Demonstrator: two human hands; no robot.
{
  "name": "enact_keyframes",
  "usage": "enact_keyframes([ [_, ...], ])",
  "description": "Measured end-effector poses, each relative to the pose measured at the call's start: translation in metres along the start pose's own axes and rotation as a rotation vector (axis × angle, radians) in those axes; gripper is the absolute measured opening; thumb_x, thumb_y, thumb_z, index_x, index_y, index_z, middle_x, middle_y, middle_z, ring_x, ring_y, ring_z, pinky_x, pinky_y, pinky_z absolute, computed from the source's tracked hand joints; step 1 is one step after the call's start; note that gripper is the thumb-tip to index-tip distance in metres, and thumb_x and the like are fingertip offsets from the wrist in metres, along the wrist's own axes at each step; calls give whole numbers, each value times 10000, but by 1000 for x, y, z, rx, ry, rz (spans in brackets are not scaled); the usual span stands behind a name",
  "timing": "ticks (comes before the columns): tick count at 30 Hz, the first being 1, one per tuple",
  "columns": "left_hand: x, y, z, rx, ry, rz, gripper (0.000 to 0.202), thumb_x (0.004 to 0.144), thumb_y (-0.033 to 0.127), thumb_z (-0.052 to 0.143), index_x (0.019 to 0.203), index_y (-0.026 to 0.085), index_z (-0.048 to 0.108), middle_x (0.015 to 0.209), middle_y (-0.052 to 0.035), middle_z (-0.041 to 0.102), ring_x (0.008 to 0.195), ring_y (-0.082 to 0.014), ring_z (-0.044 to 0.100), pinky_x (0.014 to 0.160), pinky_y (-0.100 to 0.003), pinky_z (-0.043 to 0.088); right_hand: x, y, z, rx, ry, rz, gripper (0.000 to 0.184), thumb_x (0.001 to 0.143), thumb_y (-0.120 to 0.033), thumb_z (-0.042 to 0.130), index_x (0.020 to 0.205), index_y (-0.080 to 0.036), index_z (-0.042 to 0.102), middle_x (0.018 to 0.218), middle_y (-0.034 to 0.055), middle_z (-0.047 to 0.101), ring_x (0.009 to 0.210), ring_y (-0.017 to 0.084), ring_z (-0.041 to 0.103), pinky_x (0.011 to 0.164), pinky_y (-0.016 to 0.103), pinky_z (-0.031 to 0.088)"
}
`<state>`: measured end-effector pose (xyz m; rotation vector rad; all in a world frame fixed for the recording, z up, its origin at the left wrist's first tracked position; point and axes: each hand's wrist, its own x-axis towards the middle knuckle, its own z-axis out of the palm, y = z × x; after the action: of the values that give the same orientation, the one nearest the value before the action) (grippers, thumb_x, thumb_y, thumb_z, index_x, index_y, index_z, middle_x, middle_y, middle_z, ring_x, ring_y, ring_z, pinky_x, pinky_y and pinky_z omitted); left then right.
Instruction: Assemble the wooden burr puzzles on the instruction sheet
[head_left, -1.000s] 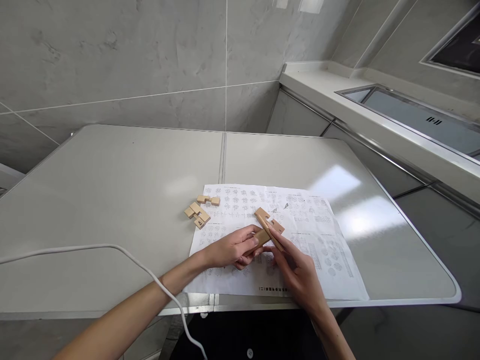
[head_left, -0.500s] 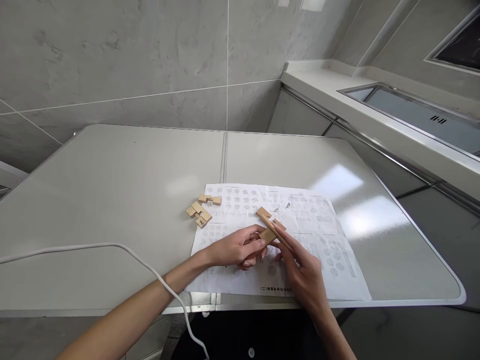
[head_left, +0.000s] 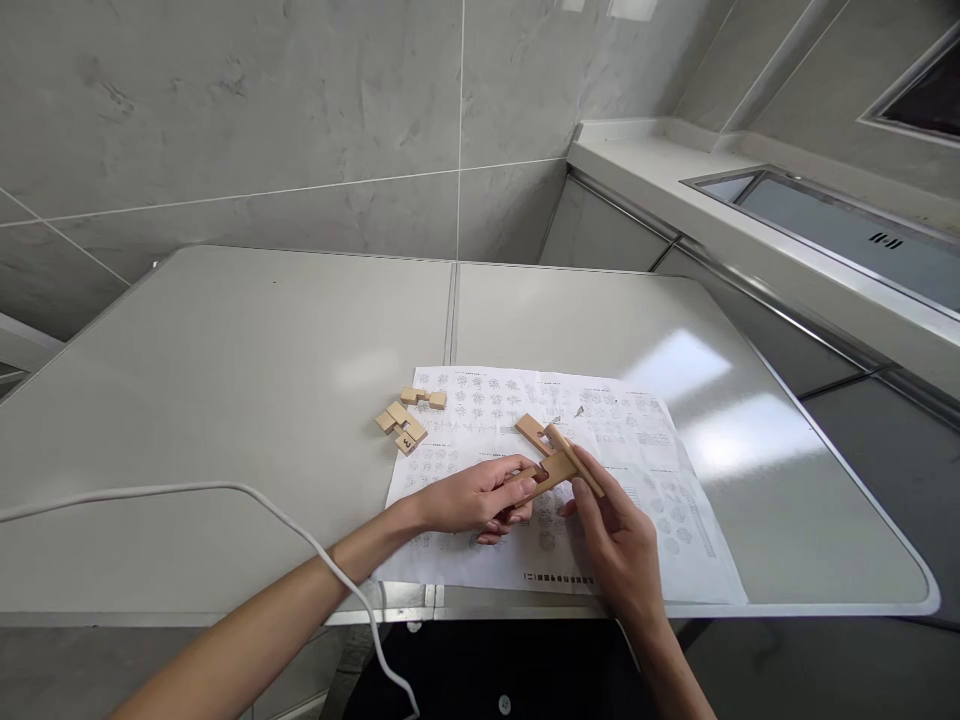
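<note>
Between thumb and fingers, my left hand grips a notched wooden puzzle piece, its notch showing near the thumb. My right hand pinches a second, narrow wooden piece, seen edge-on and crossing the far end of the first. The two pieces touch; whether they interlock I cannot tell. Just behind them another notched piece lies on the printed sheet, partly hidden. Left of my hands, some fitted-together pieces, one marked "3", rest at the sheet's edge, with a single notched piece behind them.
The sheet with small printed diagrams lies on a white folding table with a centre seam. A white cable runs across the left side and over my left forearm. A counter with a sink stands at the right, a grey tiled wall behind.
My right hand has moved slightly right with its narrow piece. More of the left hand's piece and its notch now shows. The view has shifted a little.
</note>
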<state>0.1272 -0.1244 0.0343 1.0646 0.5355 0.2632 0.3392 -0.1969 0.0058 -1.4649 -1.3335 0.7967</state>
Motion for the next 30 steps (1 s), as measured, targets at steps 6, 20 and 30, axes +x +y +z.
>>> enact_keyframes([
  [6, 1, -2, 0, 8, 11, -14, 455, 1031, 658, 559, 1134, 226, 463, 767, 78, 425, 525, -70, 324, 494, -233, 346, 0, 0, -1, 8, -33, 11, 462, 1058, -429, 606, 1469, -234, 684, 1238, 107, 798, 685, 170, 697, 614, 297, 619],
  [20, 1, -6, 0, -4, 49, 30, 470, 1027, 658, 568, 1149, 212, 483, 777, 76, 403, 558, -75, 338, 517, -231, 361, 1, 3, -5, 90, -174, -14, 506, 1074, -359, 589, 1574, -286, 576, 1090, 83, 830, 663, 177, 691, 655, 334, 615],
  [30, 6, -4, 3, -25, 59, 35, 498, 1014, 681, 571, 1186, 221, 485, 813, 66, 406, 580, -76, 319, 530, -234, 328, 1, -1, 2, -11, -264, -69, 475, 1073, -359, 584, 1540, -278, 617, 1258, 83, 805, 838, 221, 779, 701, 322, 640],
])
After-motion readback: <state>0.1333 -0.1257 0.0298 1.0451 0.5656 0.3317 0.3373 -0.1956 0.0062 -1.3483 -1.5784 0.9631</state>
